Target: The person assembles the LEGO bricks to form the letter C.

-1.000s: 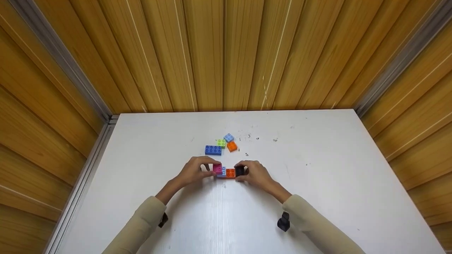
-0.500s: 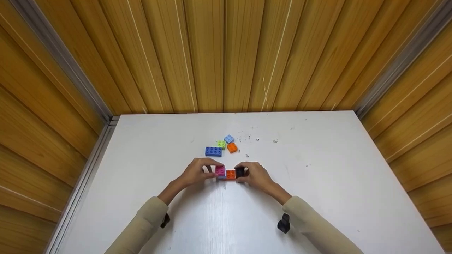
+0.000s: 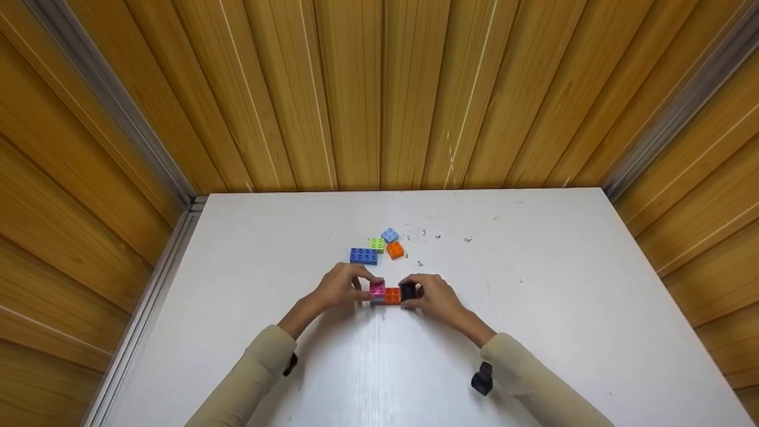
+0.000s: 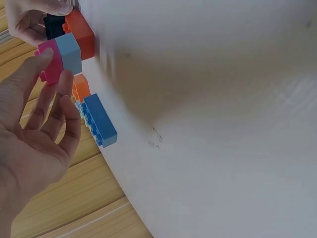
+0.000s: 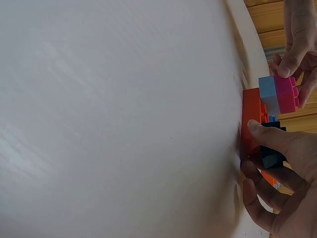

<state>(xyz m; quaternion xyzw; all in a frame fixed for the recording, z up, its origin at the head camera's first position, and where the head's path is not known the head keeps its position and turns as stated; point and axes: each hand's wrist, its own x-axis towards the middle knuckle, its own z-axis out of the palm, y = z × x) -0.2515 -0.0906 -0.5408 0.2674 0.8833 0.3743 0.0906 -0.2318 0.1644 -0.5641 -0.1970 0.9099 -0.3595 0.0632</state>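
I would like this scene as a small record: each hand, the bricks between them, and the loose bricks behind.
Left hand: pinches pink brick
Right hand: grips black brick
Between hands: pink brick on light-blue brick, at the left end of red-orange brick; black brick at its right end
Loose, behind: long blue brick, lime brick, small orange brick, pale-blue brick

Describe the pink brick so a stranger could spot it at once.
On the white table, find the person's left hand. It pinches the pink brick, stacked on a light blue brick. No other brick in view is pink.
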